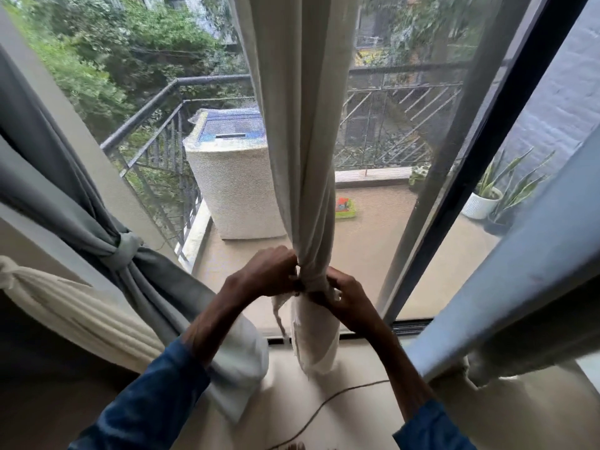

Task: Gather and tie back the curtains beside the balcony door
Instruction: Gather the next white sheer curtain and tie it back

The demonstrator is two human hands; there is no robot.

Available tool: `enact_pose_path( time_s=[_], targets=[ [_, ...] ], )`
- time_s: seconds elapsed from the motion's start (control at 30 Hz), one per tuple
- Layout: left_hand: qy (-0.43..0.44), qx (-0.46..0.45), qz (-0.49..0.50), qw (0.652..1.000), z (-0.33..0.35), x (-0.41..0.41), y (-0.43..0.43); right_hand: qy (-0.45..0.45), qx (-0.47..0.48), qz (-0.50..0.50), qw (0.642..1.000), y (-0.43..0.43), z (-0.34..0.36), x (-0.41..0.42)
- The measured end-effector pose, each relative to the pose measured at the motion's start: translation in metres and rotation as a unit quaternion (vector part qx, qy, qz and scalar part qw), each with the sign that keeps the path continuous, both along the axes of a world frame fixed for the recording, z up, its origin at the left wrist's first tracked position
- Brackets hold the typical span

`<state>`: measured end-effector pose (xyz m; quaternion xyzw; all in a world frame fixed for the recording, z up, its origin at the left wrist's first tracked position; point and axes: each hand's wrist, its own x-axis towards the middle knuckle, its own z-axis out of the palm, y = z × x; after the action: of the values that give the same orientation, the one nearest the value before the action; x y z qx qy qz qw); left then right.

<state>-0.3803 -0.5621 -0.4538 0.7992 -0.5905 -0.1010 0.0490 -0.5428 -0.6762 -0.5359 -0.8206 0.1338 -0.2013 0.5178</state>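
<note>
The beige curtain [302, 125] hangs down the middle, bunched narrow toward 6 o'clock. There the left hand [269, 271] and right hand [345, 298] grip its gathered neck from either side. At 9 o'clock a grey curtain [48, 177] is tied back; at 3 o'clock are potted plants [487, 196].

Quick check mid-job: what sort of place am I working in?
Probably a home room at a balcony door: cream curtain hangs inside, with a metal railing, covered washing machine and potted snake plant outside.
</note>
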Motion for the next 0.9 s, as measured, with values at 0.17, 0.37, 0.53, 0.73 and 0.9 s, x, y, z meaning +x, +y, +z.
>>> enact_pose_path(
  time_s=[0.17,0.37,0.53,0.73,0.9],
  targets=[
    [-0.055,-0.05,0.019,0.997,0.01,0.007,0.014,0.008,-0.006,-0.013,1.0,0.001,-0.009,-0.001],
    [-0.085,-0.116,0.038,0.989,-0.002,0.0,0.015,0.062,0.061,0.013,0.996,0.003,-0.016,0.0],
    [-0.027,-0.184,0.09,0.978,-0.02,-0.012,0.012,0.062,0.14,0.0,0.988,0.01,-0.017,-0.004],
    [0.153,-0.122,0.007,0.981,-0.025,-0.009,0.005,0.056,0.245,-0.034,0.967,0.01,-0.024,-0.006],
    [0.383,-0.121,-0.013,0.916,-0.028,-0.021,0.01,0.013,0.315,-0.088,0.945,0.011,-0.018,-0.012]
  ],
)
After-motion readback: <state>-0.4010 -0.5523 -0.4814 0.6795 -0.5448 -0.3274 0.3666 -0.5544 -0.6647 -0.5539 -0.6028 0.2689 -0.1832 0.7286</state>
